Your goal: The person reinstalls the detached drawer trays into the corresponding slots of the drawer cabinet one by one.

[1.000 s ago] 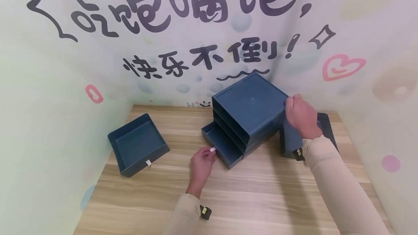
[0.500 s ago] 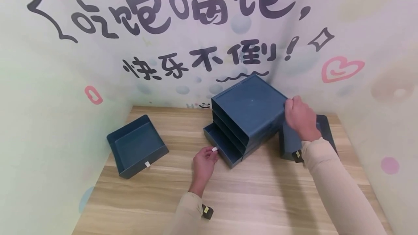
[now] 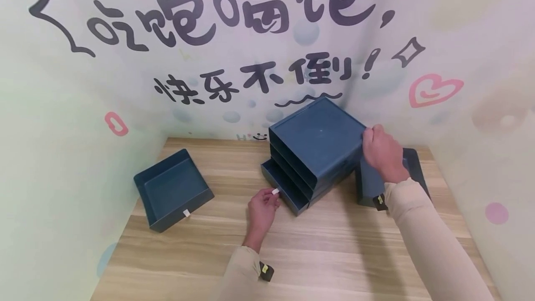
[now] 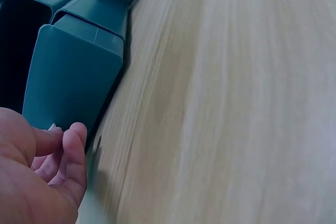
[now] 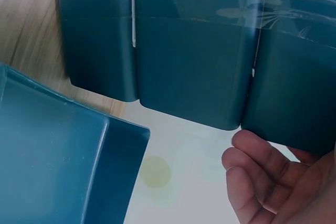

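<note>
A dark blue three-tier drawer unit stands at an angle on the table. Its upper two slots are hollow, while the bottom drawer sticks out partway. My left hand pinches the small white tab on that drawer's front; the left wrist view shows thumb and fingers closed together at the drawer front. At the unit's back right top edge, my right hand holds on. In the right wrist view its fingers curl at the rear edge of the unit's side wall.
To the left lies a separate blue drawer with a white tab, its inside bare. Another loose drawer sits at the right, partly behind my right forearm. A printed cloth wall rises behind the wooden table.
The bottom drawer has slid a little farther into the unit, with my left hand following rightward on its tab. My right hand keeps its hold on the unit.
</note>
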The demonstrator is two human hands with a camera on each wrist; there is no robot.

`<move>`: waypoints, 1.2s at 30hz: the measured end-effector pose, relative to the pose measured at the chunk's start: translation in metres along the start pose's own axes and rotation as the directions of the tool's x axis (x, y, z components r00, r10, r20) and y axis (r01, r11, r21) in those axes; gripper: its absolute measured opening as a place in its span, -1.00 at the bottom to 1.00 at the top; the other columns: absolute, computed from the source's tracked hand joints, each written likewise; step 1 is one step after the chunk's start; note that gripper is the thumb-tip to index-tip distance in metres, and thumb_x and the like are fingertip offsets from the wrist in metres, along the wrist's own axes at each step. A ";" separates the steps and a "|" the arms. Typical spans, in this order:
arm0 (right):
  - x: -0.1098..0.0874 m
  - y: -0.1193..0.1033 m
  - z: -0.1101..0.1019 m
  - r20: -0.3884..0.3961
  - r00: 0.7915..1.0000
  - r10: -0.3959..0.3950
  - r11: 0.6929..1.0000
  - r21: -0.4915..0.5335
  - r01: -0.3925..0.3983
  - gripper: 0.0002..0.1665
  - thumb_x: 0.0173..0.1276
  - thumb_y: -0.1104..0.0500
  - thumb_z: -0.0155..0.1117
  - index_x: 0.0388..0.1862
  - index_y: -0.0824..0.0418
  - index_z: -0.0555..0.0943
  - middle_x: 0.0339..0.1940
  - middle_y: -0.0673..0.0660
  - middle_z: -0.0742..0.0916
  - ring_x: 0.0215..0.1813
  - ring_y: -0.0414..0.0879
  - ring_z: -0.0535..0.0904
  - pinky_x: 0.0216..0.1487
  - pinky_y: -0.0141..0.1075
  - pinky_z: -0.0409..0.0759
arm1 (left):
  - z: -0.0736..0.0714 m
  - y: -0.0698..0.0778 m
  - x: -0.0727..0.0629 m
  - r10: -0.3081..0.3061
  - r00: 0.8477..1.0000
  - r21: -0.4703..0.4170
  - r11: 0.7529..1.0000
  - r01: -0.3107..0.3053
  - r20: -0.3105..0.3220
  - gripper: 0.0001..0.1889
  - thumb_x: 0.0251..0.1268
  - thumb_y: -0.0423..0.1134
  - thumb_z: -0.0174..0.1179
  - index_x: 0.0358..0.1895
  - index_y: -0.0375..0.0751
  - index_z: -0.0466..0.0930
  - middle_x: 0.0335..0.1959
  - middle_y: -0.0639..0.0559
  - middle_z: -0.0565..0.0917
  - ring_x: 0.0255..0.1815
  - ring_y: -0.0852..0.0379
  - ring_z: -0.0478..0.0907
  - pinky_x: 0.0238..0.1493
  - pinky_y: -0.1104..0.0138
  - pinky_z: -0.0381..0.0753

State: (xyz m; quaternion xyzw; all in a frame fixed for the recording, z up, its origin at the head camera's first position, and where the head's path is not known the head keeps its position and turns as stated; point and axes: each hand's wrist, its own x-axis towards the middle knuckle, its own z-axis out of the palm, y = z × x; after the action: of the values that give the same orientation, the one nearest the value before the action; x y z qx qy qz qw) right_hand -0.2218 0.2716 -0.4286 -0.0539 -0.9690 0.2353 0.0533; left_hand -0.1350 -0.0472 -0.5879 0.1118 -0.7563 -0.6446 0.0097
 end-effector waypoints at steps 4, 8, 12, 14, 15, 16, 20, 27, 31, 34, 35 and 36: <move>0.000 0.001 0.000 0.005 1.000 0.003 1.000 -0.003 -0.003 -0.28 0.60 -0.18 -0.62 -0.10 0.35 0.37 -0.30 0.42 0.57 -0.21 0.36 0.55 -0.29 0.09 0.42 | 0.001 0.002 0.000 -0.031 0.999 -0.028 0.999 0.031 0.014 -0.83 0.42 -0.34 0.26 -0.01 -0.29 0.68 -0.18 -0.21 0.81 -0.35 0.12 0.75 -0.29 0.41 0.74; 0.001 -0.001 -0.001 0.017 1.000 0.009 1.000 -0.008 -0.008 -0.27 0.60 -0.18 -0.63 -0.09 0.36 0.37 -0.28 0.44 0.57 -0.19 0.36 0.55 -0.28 0.10 0.43 | 0.001 0.004 0.002 -0.057 0.998 -0.048 0.997 0.059 0.025 -0.81 0.43 -0.34 0.25 0.02 -0.30 0.67 -0.16 -0.23 0.81 -0.33 0.11 0.76 -0.27 0.40 0.75; 0.000 -0.003 -0.002 0.018 1.000 0.005 1.000 -0.013 -0.005 -0.28 0.60 -0.18 -0.61 -0.10 0.36 0.37 -0.30 0.44 0.58 -0.21 0.37 0.56 -0.29 0.10 0.44 | 0.002 0.005 0.003 -0.083 0.996 -0.066 0.994 0.085 0.030 -0.80 0.43 -0.34 0.24 0.04 -0.30 0.66 -0.15 -0.22 0.81 -0.32 0.11 0.76 -0.26 0.40 0.75; 0.000 -0.003 -0.002 0.021 1.000 0.001 1.000 -0.018 -0.001 -0.28 0.61 -0.17 -0.62 -0.10 0.36 0.36 -0.31 0.44 0.57 -0.21 0.38 0.56 -0.30 0.09 0.44 | 0.002 0.005 0.003 -0.084 0.996 -0.063 0.994 0.086 0.030 -0.79 0.43 -0.34 0.23 0.04 -0.30 0.66 -0.15 -0.22 0.81 -0.32 0.11 0.76 -0.26 0.40 0.74; 0.000 -0.003 -0.003 0.022 1.000 0.000 1.000 -0.019 0.001 -0.29 0.61 -0.17 -0.62 -0.11 0.36 0.36 -0.32 0.44 0.57 -0.22 0.37 0.55 -0.31 0.08 0.43 | 0.002 0.005 0.003 -0.086 0.996 -0.063 0.994 0.088 0.031 -0.79 0.43 -0.34 0.24 0.04 -0.30 0.66 -0.15 -0.22 0.81 -0.32 0.12 0.76 -0.27 0.40 0.74; 0.000 -0.003 -0.003 0.025 1.000 0.001 1.000 -0.020 0.000 -0.29 0.61 -0.17 -0.62 -0.11 0.36 0.36 -0.32 0.43 0.56 -0.23 0.37 0.55 -0.32 0.07 0.43 | 0.002 0.004 0.003 -0.084 0.996 -0.061 0.994 0.086 0.032 -0.79 0.43 -0.34 0.24 0.04 -0.30 0.66 -0.15 -0.22 0.81 -0.32 0.12 0.76 -0.27 0.41 0.74; 0.000 -0.002 -0.003 0.027 1.000 0.002 1.000 -0.023 -0.002 -0.28 0.61 -0.17 -0.63 -0.11 0.37 0.36 -0.30 0.44 0.57 -0.21 0.37 0.56 -0.30 0.09 0.44 | 0.002 0.003 0.004 -0.081 0.996 -0.042 0.996 0.082 0.038 -0.79 0.43 -0.32 0.24 0.05 -0.28 0.66 -0.14 -0.20 0.81 -0.32 0.13 0.76 -0.28 0.41 0.73; 0.001 -0.002 -0.002 0.036 0.999 0.002 1.000 -0.027 -0.001 -0.26 0.60 -0.19 -0.65 -0.09 0.37 0.35 -0.29 0.44 0.58 -0.20 0.37 0.56 -0.29 0.11 0.45 | 0.004 0.002 0.007 -0.117 0.992 -0.034 0.992 0.119 0.049 -0.78 0.41 -0.27 0.27 0.06 -0.19 0.67 -0.14 -0.11 0.82 -0.31 0.15 0.77 -0.25 0.40 0.73; 0.001 -0.002 -0.002 0.041 0.999 0.006 1.000 -0.027 -0.005 -0.26 0.60 -0.19 -0.66 -0.09 0.36 0.35 -0.28 0.45 0.57 -0.20 0.37 0.56 -0.29 0.10 0.44 | 0.006 0.003 0.008 -0.127 0.990 -0.031 0.991 0.129 0.056 -0.79 0.42 -0.26 0.27 0.04 -0.18 0.68 -0.15 -0.10 0.83 -0.33 0.17 0.76 -0.27 0.42 0.72; 0.000 -0.002 -0.003 0.038 0.999 0.004 1.000 -0.023 -0.003 -0.26 0.60 -0.19 -0.65 -0.10 0.36 0.35 -0.29 0.44 0.57 -0.21 0.37 0.56 -0.30 0.09 0.44 | 0.007 0.004 0.009 -0.131 0.990 -0.031 0.991 0.133 0.061 -0.79 0.43 -0.25 0.26 0.04 -0.19 0.68 -0.15 -0.10 0.83 -0.34 0.19 0.75 -0.27 0.42 0.70; 0.000 -0.002 -0.003 0.037 0.999 0.002 1.000 -0.021 -0.001 -0.27 0.60 -0.18 -0.65 -0.10 0.36 0.35 -0.29 0.44 0.57 -0.21 0.36 0.56 -0.30 0.08 0.44 | 0.008 0.005 0.009 -0.133 0.989 -0.029 0.990 0.135 0.062 -0.79 0.43 -0.24 0.26 0.04 -0.19 0.68 -0.14 -0.09 0.83 -0.34 0.19 0.75 -0.27 0.43 0.70; 0.000 -0.002 -0.003 0.037 0.999 0.002 1.000 -0.020 -0.001 -0.27 0.60 -0.18 -0.65 -0.10 0.36 0.35 -0.30 0.43 0.57 -0.22 0.36 0.56 -0.30 0.08 0.44 | 0.008 0.005 0.010 -0.134 0.989 -0.029 0.990 0.136 0.063 -0.79 0.43 -0.23 0.26 0.04 -0.18 0.68 -0.14 -0.09 0.83 -0.34 0.19 0.75 -0.27 0.43 0.69</move>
State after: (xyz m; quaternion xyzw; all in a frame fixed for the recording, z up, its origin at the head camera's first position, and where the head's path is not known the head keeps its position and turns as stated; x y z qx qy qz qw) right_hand -0.2219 0.2716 -0.4252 -0.0507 -0.9721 0.2264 0.0344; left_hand -0.1465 -0.0400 -0.5852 0.1429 -0.7361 -0.6593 -0.0554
